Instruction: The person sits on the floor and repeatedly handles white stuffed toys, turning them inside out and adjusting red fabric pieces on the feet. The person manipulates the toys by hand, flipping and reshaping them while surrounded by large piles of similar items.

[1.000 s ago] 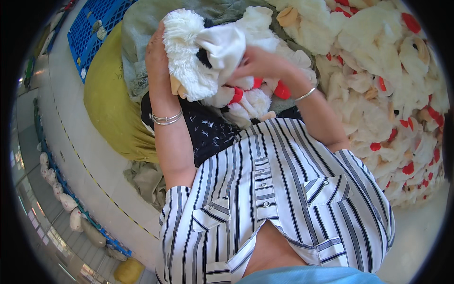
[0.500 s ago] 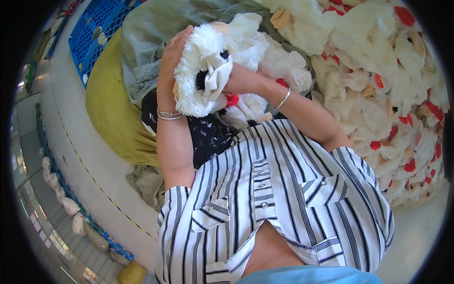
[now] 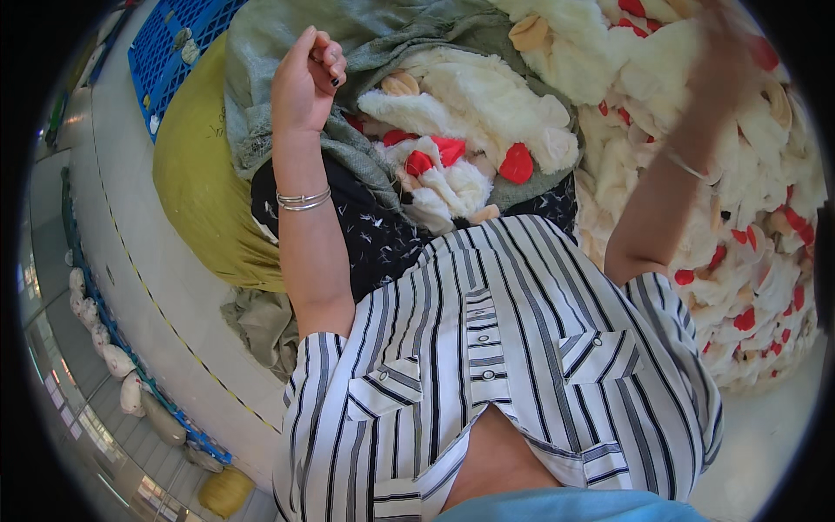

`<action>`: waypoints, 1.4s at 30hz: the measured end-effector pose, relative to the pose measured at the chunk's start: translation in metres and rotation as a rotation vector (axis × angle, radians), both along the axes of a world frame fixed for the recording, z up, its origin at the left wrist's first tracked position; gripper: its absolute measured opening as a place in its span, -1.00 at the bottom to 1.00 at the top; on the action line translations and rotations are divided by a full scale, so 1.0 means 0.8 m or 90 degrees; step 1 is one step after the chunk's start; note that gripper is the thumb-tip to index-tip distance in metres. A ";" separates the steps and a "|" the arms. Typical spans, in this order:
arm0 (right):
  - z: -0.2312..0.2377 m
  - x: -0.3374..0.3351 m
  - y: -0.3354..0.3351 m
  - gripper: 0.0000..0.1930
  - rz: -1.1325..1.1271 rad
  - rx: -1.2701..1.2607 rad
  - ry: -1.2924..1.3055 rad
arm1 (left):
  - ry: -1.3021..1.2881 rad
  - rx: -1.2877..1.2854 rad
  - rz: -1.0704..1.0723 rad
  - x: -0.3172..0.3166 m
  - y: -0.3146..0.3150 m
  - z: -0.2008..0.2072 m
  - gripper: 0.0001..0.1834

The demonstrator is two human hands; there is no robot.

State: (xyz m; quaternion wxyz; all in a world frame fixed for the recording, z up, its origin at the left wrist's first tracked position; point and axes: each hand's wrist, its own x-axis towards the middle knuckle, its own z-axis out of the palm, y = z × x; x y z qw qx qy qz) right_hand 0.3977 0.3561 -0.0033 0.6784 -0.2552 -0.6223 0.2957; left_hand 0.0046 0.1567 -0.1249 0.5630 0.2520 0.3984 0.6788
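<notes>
Left hand [image 3: 306, 87]: raised over the grey-green woven sack [image 3: 374, 30]; fingers bent inward, though whether the grip is closed fully cannot be told. Right hand [image 3: 729, 52]: blurred, above the upper part of the large heap of white plush toy skins [image 3: 644, 174] at the right; state of grip cannot be determined. Further plush skins [image 3: 496, 100], cream with red patches, lie in the sack's opening, before the striped shirt [image 3: 522, 304]. A bulging yellow-green sack [image 3: 200, 200] sits at the left.
</notes>
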 end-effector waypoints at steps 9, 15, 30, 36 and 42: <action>-0.364 -0.139 -0.120 -0.77 0.265 -0.411 -0.735 | 0.065 -0.034 -0.009 0.002 -0.005 -0.002 -0.76; -0.190 -0.118 -0.100 -0.89 0.255 -0.585 -0.364 | 0.271 -0.126 -0.036 0.013 -0.010 -0.002 -0.73; -0.139 -0.146 -0.183 -0.69 0.794 -0.553 -0.268 | 0.268 -0.004 -0.297 0.103 -0.007 -0.009 -0.21; -0.139 -0.150 -0.194 -0.74 0.549 -0.585 -0.268 | 0.277 0.010 -0.245 0.106 -0.005 -0.014 -0.30; -0.130 -0.170 -0.187 -0.68 0.214 -0.306 -0.221 | 0.413 -0.034 -0.234 0.109 -0.007 -0.015 -0.42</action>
